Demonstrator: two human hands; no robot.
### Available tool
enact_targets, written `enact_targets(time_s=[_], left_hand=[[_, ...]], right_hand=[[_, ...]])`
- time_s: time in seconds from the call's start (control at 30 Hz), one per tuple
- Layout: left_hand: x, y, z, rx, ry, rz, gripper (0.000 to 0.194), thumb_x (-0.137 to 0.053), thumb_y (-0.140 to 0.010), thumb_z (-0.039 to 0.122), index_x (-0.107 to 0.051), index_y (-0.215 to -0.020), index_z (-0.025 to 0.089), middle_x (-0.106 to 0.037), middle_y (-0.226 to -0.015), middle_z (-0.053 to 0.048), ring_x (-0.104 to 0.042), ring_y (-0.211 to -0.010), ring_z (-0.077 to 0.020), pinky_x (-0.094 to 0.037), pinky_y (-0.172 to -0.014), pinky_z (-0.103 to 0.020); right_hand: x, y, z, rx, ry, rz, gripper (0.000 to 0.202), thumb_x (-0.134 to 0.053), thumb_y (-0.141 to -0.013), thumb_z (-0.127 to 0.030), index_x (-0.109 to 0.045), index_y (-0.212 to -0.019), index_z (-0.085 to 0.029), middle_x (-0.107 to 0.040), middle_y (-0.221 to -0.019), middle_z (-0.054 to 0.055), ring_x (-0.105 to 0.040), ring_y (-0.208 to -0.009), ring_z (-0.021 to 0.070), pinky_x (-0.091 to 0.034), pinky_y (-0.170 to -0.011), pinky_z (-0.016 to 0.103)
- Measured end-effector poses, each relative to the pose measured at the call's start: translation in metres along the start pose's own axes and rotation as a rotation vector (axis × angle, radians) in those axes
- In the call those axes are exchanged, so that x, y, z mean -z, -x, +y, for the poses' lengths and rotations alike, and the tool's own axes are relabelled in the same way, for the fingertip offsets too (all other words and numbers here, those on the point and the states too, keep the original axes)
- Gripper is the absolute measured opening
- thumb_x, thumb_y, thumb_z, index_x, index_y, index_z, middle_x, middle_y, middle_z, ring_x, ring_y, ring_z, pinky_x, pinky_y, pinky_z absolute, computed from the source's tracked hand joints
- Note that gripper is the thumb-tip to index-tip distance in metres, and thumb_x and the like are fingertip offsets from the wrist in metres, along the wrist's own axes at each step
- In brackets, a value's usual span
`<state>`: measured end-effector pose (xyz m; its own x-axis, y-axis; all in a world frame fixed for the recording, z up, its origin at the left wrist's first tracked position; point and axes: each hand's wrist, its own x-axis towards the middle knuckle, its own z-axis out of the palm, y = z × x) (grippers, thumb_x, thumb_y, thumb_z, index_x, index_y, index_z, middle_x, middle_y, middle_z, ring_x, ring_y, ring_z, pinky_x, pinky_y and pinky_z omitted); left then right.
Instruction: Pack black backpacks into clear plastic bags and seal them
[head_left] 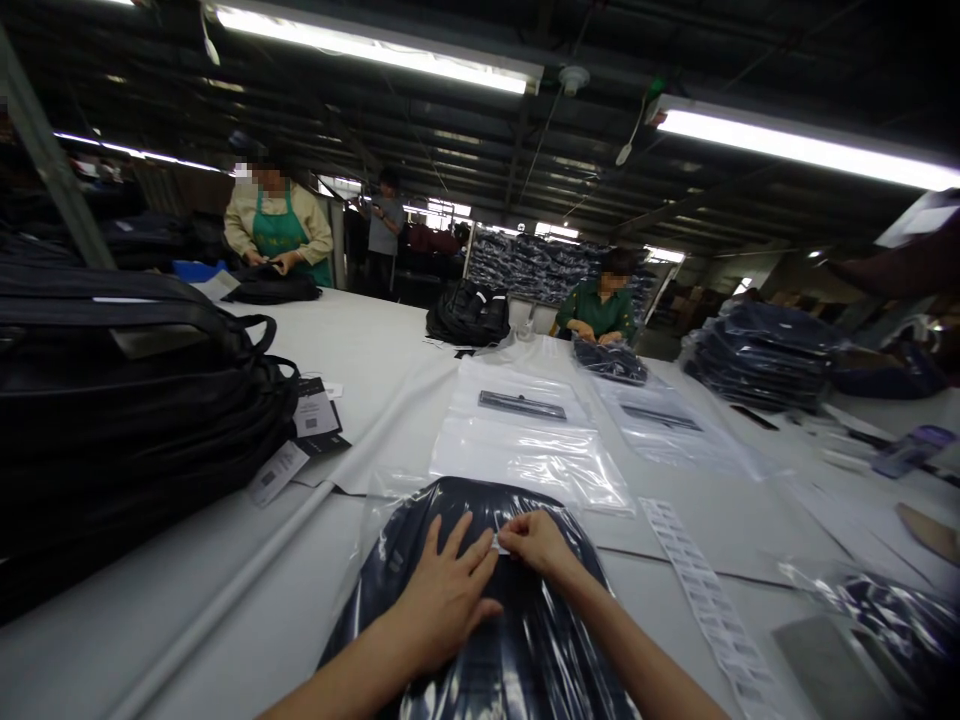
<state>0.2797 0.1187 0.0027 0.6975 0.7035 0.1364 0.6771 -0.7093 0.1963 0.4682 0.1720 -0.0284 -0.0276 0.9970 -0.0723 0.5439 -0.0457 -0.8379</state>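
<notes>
A dark backpack (517, 640) in a clear plastic bag lies on the table right in front of me. My left hand (446, 600) rests flat on the plastic with its fingers spread. Beside it, my right hand (536, 540) pinches a small white sticker (496, 545) against the bag's upper middle. The left fingertips touch or nearly touch that sticker. To the right of the backpack, a long strip of printed labels (705, 600) lies on the table.
Black bags with hang tags (304, 430) are piled at left. Clear plastic bags (525, 445) lie beyond the backpack. Wrapped bags (765, 350) are stacked at right, near a purple tape dispenser-like object (911, 450). Co-workers (281, 225) handle bags across the white table (360, 350).
</notes>
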Motion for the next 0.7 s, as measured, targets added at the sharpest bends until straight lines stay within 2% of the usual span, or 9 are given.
enact_targets(time_s=[0.1,0.2,0.3,0.37,0.43,0.47,0.53,0.6,0.7], left_hand=[[-0.005,-0.008,-0.006,-0.010,-0.002,-0.055,0.059,-0.050,-0.085,0.044,-0.036,-0.137,0.022,-0.034,-0.144,-0.009,-0.014,-0.135,-0.0393,-0.006,-0.102,-0.069],[-0.009,-0.010,-0.006,0.026,-0.011,-0.133,0.059,-0.053,-0.083,0.043,-0.038,-0.136,0.021,-0.035,-0.143,-0.010,-0.019,-0.133,-0.0403,-0.007,-0.101,-0.070],[-0.016,-0.010,-0.007,0.043,-0.009,-0.154,0.061,-0.053,-0.083,0.042,-0.035,-0.137,0.023,-0.031,-0.145,-0.009,-0.018,-0.134,-0.0399,-0.005,-0.102,-0.070],[-0.023,-0.009,-0.010,0.036,-0.004,-0.146,0.062,-0.052,-0.083,0.043,-0.032,-0.139,0.024,-0.029,-0.146,-0.007,-0.016,-0.134,-0.0392,-0.004,-0.102,-0.070],[-0.028,-0.009,-0.015,0.016,0.004,-0.142,0.060,-0.047,-0.086,0.044,-0.028,-0.140,0.025,-0.028,-0.147,-0.006,-0.014,-0.135,-0.0375,-0.003,-0.102,-0.069],[-0.028,-0.008,-0.018,0.000,0.013,-0.148,0.059,-0.044,-0.087,0.045,-0.027,-0.140,0.026,-0.027,-0.147,-0.005,-0.014,-0.136,-0.0364,-0.004,-0.103,-0.068],[-0.022,-0.002,-0.026,-0.022,0.038,-0.136,0.054,-0.039,-0.090,0.045,-0.027,-0.140,0.029,-0.024,-0.148,-0.003,-0.013,-0.136,-0.0339,-0.007,-0.105,-0.065],[-0.007,0.008,-0.040,0.026,0.054,0.006,0.050,-0.036,-0.091,0.046,-0.030,-0.138,0.032,-0.023,-0.149,-0.002,-0.012,-0.137,-0.0308,-0.010,-0.107,-0.059],[0.012,0.033,-0.064,0.346,0.131,0.454,0.062,-0.037,-0.085,0.054,-0.032,-0.137,0.020,-0.030,-0.145,-0.011,-0.022,-0.135,-0.0287,-0.017,-0.110,-0.049]], right_hand=[[-0.002,0.001,-0.001,0.023,0.088,0.026,0.015,-0.058,-0.070,-0.024,-0.070,-0.066,-0.015,-0.062,-0.053,0.001,-0.055,-0.052,0.0121,-0.039,-0.051,0.021],[-0.005,0.009,-0.004,0.047,0.191,0.116,0.012,-0.062,-0.068,-0.024,-0.069,-0.073,-0.016,-0.066,-0.068,0.005,-0.060,-0.068,0.0181,-0.042,-0.064,0.027],[-0.008,0.024,-0.005,0.205,0.436,0.232,0.017,-0.054,-0.079,-0.025,-0.065,-0.089,-0.017,-0.066,-0.089,0.009,-0.059,-0.084,0.0218,-0.041,-0.075,0.032],[-0.009,0.033,-0.002,0.414,0.620,0.177,0.024,-0.042,-0.086,-0.019,-0.063,-0.097,-0.020,-0.065,-0.097,0.008,-0.058,-0.091,0.0208,-0.040,-0.081,0.033],[-0.006,0.041,0.007,0.579,0.687,0.050,0.033,-0.036,-0.086,-0.011,-0.061,-0.107,-0.021,-0.063,-0.109,0.008,-0.056,-0.103,0.0205,-0.039,-0.088,0.034],[-0.001,0.046,0.014,0.610,0.677,0.024,0.037,-0.036,-0.086,-0.010,-0.059,-0.112,-0.021,-0.061,-0.117,0.008,-0.054,-0.109,0.0209,-0.039,-0.092,0.036],[0.014,0.060,0.035,0.580,0.606,0.096,0.039,-0.037,-0.086,-0.014,-0.055,-0.120,-0.020,-0.054,-0.128,0.009,-0.049,-0.117,0.0221,-0.037,-0.098,0.039],[0.036,0.087,0.063,0.448,0.477,0.279,0.037,-0.040,-0.087,-0.025,-0.055,-0.119,-0.019,-0.054,-0.129,0.010,-0.049,-0.118,0.0234,-0.037,-0.101,0.042],[0.065,0.152,0.110,0.054,0.212,0.576,0.046,-0.051,-0.076,-0.049,-0.058,-0.112,-0.021,-0.062,-0.115,0.011,-0.057,-0.108,0.0279,-0.045,-0.094,0.044]])
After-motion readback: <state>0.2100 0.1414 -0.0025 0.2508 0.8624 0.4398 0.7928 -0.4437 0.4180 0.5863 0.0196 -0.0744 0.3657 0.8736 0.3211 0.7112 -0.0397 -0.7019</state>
